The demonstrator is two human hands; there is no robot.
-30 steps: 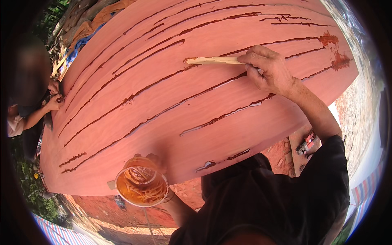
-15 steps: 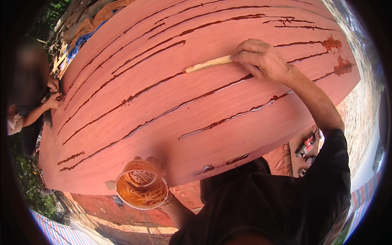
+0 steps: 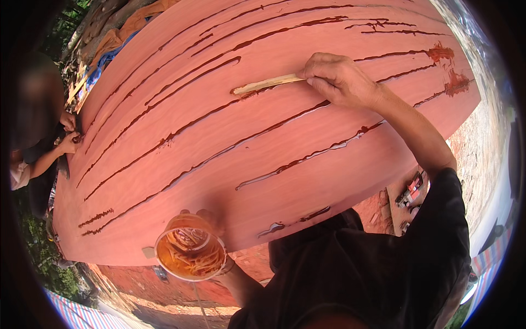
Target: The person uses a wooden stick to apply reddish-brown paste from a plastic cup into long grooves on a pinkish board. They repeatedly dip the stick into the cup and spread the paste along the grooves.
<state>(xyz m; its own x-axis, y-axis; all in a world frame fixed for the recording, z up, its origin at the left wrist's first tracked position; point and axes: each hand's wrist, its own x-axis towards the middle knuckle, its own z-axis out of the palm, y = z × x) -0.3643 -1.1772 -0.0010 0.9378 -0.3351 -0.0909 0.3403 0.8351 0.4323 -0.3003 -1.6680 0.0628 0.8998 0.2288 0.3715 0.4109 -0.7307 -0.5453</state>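
Note:
A large, gently curved pink panel (image 3: 296, 140) lies before me, crossed by several long dark red-brown lines of paste. My right hand (image 3: 341, 79) pinches a flat wooden stick (image 3: 268, 83) near its right end. The stick's left end rests on or just over one paste line, with red-brown paste along its lower edge. Near the front edge, my left hand (image 3: 215, 222) grips a round, see-through plastic tub (image 3: 220, 262), tilted so its mouth faces me. Orange-brown paste smears its inside. Part of the left hand is hidden behind the tub.
Another person's hands (image 3: 69, 140) touch the panel's left end. Bundled orange-brown cloth (image 3: 134, 27) and blue sheeting (image 3: 105, 64) lie beyond the far left edge. A red and black tool (image 3: 412, 189) lies below the panel at right. Striped sheeting (image 3: 82, 311) shows at lower left.
My right hand and the stick have shifted slightly left, and fresh dark paste shows on the line under the stick. The tub stays where it was. The whole view has shifted slightly.

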